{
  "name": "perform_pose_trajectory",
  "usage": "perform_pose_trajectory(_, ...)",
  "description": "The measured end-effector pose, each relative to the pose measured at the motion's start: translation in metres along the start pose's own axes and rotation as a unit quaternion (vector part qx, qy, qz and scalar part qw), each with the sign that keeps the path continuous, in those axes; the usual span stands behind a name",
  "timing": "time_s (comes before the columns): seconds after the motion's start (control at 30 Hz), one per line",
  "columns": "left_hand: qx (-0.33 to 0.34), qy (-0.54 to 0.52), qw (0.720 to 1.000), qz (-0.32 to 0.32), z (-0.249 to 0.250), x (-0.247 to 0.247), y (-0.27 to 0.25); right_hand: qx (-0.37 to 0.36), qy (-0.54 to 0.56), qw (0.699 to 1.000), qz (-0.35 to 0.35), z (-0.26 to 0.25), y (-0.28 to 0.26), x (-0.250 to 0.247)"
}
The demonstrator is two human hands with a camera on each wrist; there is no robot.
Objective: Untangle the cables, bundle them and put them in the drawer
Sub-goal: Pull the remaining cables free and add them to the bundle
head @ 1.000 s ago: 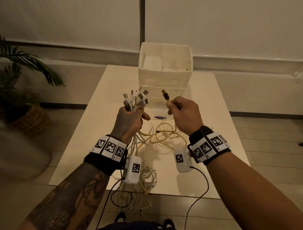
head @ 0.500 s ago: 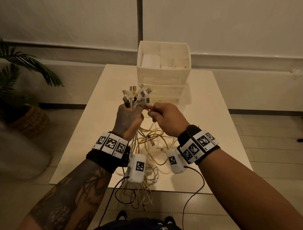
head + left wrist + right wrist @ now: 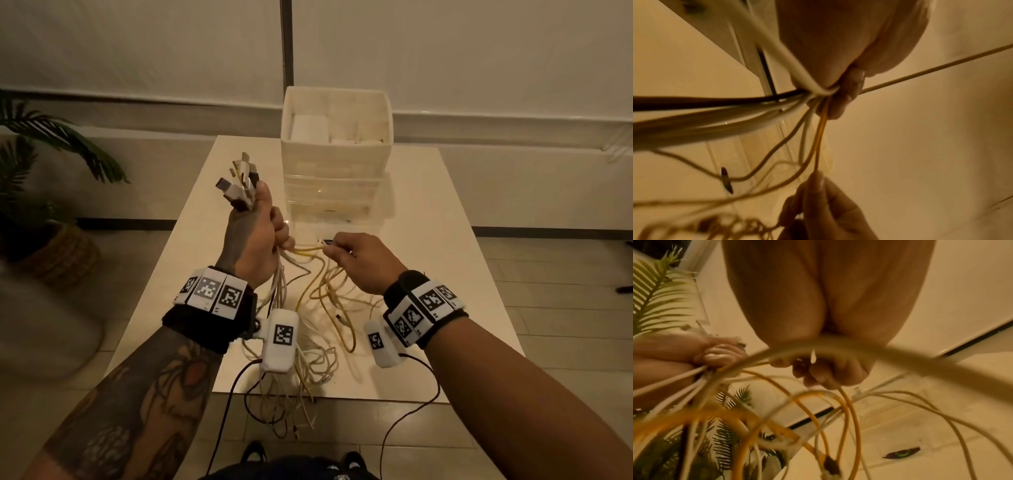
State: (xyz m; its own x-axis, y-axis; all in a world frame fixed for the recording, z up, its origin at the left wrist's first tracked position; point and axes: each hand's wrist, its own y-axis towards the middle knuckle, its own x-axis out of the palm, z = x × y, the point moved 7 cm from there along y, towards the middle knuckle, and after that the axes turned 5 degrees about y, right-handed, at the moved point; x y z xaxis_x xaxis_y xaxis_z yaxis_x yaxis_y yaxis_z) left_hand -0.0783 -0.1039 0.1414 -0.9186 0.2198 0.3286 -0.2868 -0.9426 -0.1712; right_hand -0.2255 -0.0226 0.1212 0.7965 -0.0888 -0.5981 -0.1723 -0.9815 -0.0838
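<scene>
Hands: left hand [image 3: 255, 240] grips cables [image 3: 310, 346], right hand [image 3: 359, 260] pinches yellow cable [image 3: 306, 251], before drawer unit [image 3: 335, 178].

The head view looks forward and down from above at the tabletop [image 3: 428, 205], both forearms reaching in. Each wrist view sits very close under its palm, facing along the fingers. All three share the yellow cable [image 3: 308, 251] [image 3: 819, 146] [image 3: 846, 404] stretched between the hands.
</scene>
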Motion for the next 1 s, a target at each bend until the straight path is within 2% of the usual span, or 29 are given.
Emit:
perform_pose_trajectory(0.03, 0.007, 0.018, 1.000, -0.008, 0.005, -0.001, -0.002, 0.013, -0.011, 1.000, 0.000, 0.005, 0.000, 0.000)
perform_pose_trajectory(0.1, 0.044, 0.122, 0.991, -0.021, 0.015, -0.004, -0.007, 0.045, -0.018, 0.998, 0.031, 0.018, 0.001, -0.005)
perform_pose_trajectory(0.17, 0.060, 0.246, 0.967, -0.016, 0.021, -0.009, -0.013, 0.070, 0.002, 0.994, 0.081, 0.024, 0.000, -0.016)
perform_pose_trajectory(0.23, 0.049, 0.303, 0.952, -0.006, 0.017, -0.011, -0.013, 0.055, 0.010, 0.993, 0.105, 0.021, 0.001, -0.022)
perform_pose_trajectory(0.33, 0.040, 0.356, 0.933, -0.009, 0.008, -0.006, -0.014, 0.001, 0.018, 0.995, 0.095, -0.002, 0.003, -0.021)
perform_pose_trajectory(0.43, 0.035, 0.373, 0.927, -0.030, 0.001, 0.004, -0.016, -0.026, 0.057, 0.997, 0.038, -0.020, 0.007, -0.010)
perform_pose_trajectory(0.5, 0.033, 0.376, 0.923, -0.070, -0.002, 0.013, -0.018, -0.035, 0.074, 0.997, -0.001, -0.026, 0.009, -0.003)
perform_pose_trajectory(0.57, 0.027, 0.387, 0.918, -0.080, -0.005, 0.016, -0.019, -0.038, 0.083, 0.996, -0.018, -0.025, 0.010, -0.001)
perform_pose_trajectory(0.67, 0.030, 0.374, 0.926, -0.025, 0.000, 0.007, -0.017, -0.028, 0.011, 1.000, -0.010, -0.015, 0.009, -0.006)
perform_pose_trajectory(0.73, 0.038, 0.328, 0.944, 0.013, 0.005, -0.006, -0.014, 0.008, -0.037, 0.999, 0.005, 0.004, 0.007, -0.010)
perform_pose_trajectory(0.83, 0.045, 0.265, 0.961, 0.061, 0.010, -0.027, -0.006, 0.058, -0.053, 0.997, 0.020, 0.032, 0.003, -0.014)
perform_pose_trajectory(0.9, 0.024, 0.268, 0.962, 0.054, 0.005, -0.030, -0.003, 0.048, -0.044, 0.997, 0.042, 0.031, 0.002, -0.014)
perform_pose_trajectory(1.0, 0.020, 0.310, 0.950, 0.003, -0.006, -0.014, -0.007, 0.000, -0.019, 0.997, 0.072, 0.007, 0.004, -0.013)
